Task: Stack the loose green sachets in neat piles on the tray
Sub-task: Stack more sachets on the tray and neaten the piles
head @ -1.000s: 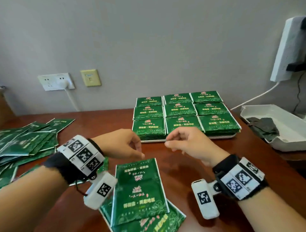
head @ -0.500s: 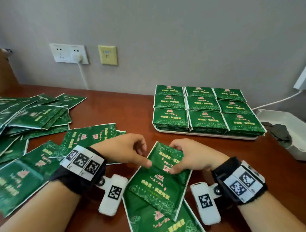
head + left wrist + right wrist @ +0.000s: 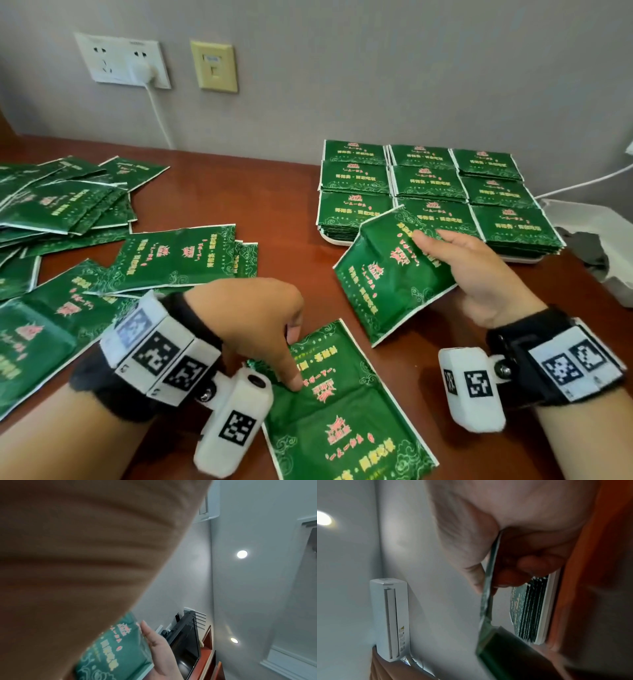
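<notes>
Right hand (image 3: 479, 274) is pinching a lifted sachet (image 3: 390, 274) just before the tray (image 3: 329, 236) edge; left hand (image 3: 253, 315), fingers curled, is pressing another sachet (image 3: 346, 404) flat on open table (image 3: 291, 205).

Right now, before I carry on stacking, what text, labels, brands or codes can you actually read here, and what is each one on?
Nothing reads clearly enough to quote.
Held sachet: gold and pink characters, upside down, too blurred to read.
Sachet under the left hand: same print, unreadable.
Stacks on the tray: same print, too small.
Wrist bands: black-and-white square codes, no words.
Air conditioner: small side sticker, too small to read.
</notes>
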Available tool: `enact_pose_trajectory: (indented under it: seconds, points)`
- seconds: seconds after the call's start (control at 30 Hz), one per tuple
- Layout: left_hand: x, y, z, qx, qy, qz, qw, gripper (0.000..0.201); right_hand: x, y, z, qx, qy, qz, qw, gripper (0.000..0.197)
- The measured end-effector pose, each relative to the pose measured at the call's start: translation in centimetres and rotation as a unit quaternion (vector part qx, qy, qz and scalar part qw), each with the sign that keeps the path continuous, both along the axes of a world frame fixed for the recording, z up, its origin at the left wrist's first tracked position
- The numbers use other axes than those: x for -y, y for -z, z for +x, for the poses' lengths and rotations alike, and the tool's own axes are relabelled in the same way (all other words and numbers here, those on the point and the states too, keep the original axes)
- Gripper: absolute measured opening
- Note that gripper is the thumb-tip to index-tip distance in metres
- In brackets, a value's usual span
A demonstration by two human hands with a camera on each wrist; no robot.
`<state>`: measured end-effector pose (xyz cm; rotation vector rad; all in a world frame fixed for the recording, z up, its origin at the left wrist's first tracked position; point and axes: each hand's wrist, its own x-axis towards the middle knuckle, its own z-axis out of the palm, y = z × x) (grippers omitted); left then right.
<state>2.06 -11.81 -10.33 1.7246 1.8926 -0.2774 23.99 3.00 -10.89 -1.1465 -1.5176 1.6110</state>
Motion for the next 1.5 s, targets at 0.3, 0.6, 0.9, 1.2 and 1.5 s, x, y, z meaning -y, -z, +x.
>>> enact_pose_trajectory:
  seconds: [0.3,0.6,0.9,1.2,1.5]
  points:
    - [-0.6,0.2,-0.4,0.112,-0.004,0.053,0.992,0.029,0.3,-1.1,0.6,-0.136,-0.035,-0.066,0.988,0.038]
    - [-0.1,-0.9,-5.7,0.556,-0.170,0.104,0.807,0.044,-1.2,-1.8,3.6,-0.199,-0.118,-0.021,0.973,0.070]
    - [-1.4,0.8,-5.1,0.535,-0.181,0.183,0.805,0.033,-2.4,-1.9,4.6,-0.124,-0.094,-0.017,0.988,0.022]
    - [-2.2,2.7,-2.8,0.375,-0.123,0.130,0.909,0.051,-1.5,0.4,2.9,0.127,-0.230,0.047,0.964,0.049]
    - [-3.4,2.8,-2.2,0.174,-0.016,0.203,0.964,0.076,-0.8,1.3,1.9,0.311,-0.224,0.208,0.900,0.077]
